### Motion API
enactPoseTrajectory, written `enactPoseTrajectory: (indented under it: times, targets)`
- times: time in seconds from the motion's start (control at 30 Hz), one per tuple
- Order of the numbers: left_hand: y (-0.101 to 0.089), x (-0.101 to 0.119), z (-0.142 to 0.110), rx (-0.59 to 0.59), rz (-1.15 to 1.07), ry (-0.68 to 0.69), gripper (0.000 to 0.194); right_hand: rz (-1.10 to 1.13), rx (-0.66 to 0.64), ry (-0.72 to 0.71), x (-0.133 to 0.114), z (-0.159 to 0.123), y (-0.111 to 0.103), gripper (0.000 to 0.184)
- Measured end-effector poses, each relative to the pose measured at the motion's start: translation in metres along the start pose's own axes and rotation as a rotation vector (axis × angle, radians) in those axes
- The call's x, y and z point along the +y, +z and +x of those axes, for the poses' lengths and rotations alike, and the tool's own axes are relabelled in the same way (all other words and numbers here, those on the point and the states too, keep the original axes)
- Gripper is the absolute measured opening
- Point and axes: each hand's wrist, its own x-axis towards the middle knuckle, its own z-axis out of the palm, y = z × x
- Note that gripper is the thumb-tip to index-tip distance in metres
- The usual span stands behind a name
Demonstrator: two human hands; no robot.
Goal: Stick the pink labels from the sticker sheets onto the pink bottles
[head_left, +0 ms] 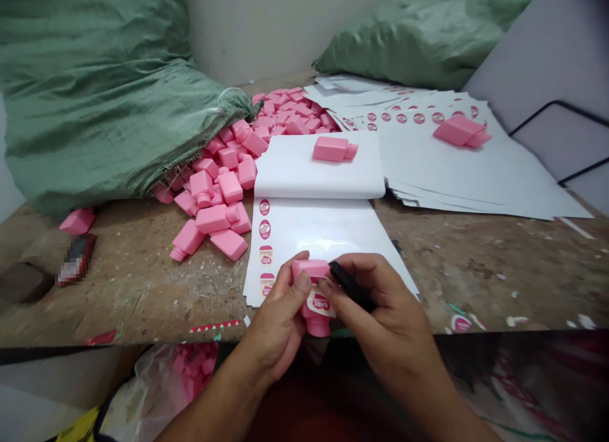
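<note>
A flat pink plastic bottle (311,269) is held just past the scarred wooden workbench's (451,264) front edge, neck downward, with a cream-and-red oval label (320,304) on its upward face. The left hand (278,321) is closed around the bottle's body, apparently so that the labelled face is kept steady and turned up. The right hand (380,296) is mostly closed, with a slim black object (349,285) pinched in its fingers against the bottle's upper end; what that object is cannot be told.

Just beyond, a white sheet of printed oval labels (304,239) is laid on the bench, its upper part folded back. A pink bottle (332,149) is set on the fold, seemingly as a weight. To the left, a heap of matching pink bottles (223,188) is spilled from a green woven sack (95,99). Further white sheets (476,169) are fanned out on the right, with another bottle (459,131) on them.
</note>
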Motion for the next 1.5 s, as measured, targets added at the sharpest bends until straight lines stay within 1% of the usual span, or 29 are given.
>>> enactPoseTrajectory:
  times: [0.07,0.13,0.3,0.4,0.53,0.73,0.87,0.93,1.0,1.07,1.13,1.23,1.27,1.3,1.33,1.4,1.5]
  targets:
    - [-0.001,0.001,0.001,-0.016,-0.027,-0.013,0.041,0.068,-0.012,0.040,-0.002,0.001,-0.001,0.009]
    - [-0.001,0.001,0.001,-0.028,-0.056,-0.016,0.038,0.100,-0.016,0.051,-0.003,0.002,-0.003,0.010]
    - [0.001,0.003,0.002,0.017,-0.074,0.000,0.032,-0.006,0.005,-0.001,-0.001,-0.001,-0.006,0.009]
    - [0.001,0.002,0.002,0.036,-0.064,0.008,0.035,-0.021,0.009,-0.025,0.000,-0.003,-0.005,0.008]
    - [0.001,0.000,0.001,0.035,-0.064,-0.007,0.035,-0.024,0.012,-0.031,0.000,-0.003,-0.004,0.008]
    - [0.000,-0.001,0.001,0.023,-0.045,0.019,0.037,-0.032,0.008,-0.035,0.000,-0.001,-0.003,0.007]
    - [0.000,-0.001,0.000,-0.007,0.006,0.035,0.037,-0.052,0.007,-0.022,-0.001,-0.001,-0.003,0.007]
    - [0.000,0.000,-0.002,-0.027,0.047,0.021,0.040,-0.068,0.008,-0.031,-0.001,-0.001,-0.002,0.006]
    - [0.000,0.001,-0.004,-0.031,0.084,0.002,0.051,-0.111,0.011,-0.070,0.000,-0.002,-0.002,0.005]
    - [-0.001,0.001,-0.006,-0.018,0.108,0.005,0.057,-0.218,0.014,-0.143,0.002,-0.003,-0.002,0.007]
    - [-0.001,0.000,-0.006,-0.012,0.124,0.037,0.055,-0.385,0.024,-0.264,0.006,-0.004,-0.003,0.010]
    - [-0.003,-0.002,-0.005,-0.051,0.158,0.078,0.046,-0.608,0.050,-0.485,0.012,-0.003,-0.008,0.015]
    - [-0.003,-0.002,-0.005,-0.062,0.165,0.085,0.045,-0.650,0.058,-0.525,0.014,-0.002,-0.012,0.015]
    - [-0.004,-0.002,-0.004,-0.059,0.169,0.088,0.046,-0.671,0.067,-0.533,0.015,-0.001,-0.016,0.016]
    - [-0.004,-0.002,-0.004,-0.044,0.173,0.084,0.049,-0.671,0.079,-0.508,0.016,0.001,-0.020,0.015]
    - [-0.005,-0.002,-0.004,0.003,0.193,0.062,0.057,-0.595,0.086,-0.375,0.016,0.004,-0.028,0.016]
    - [-0.006,0.000,-0.005,0.030,0.264,0.020,0.067,-0.322,0.020,-0.113,0.012,0.008,-0.033,0.017]
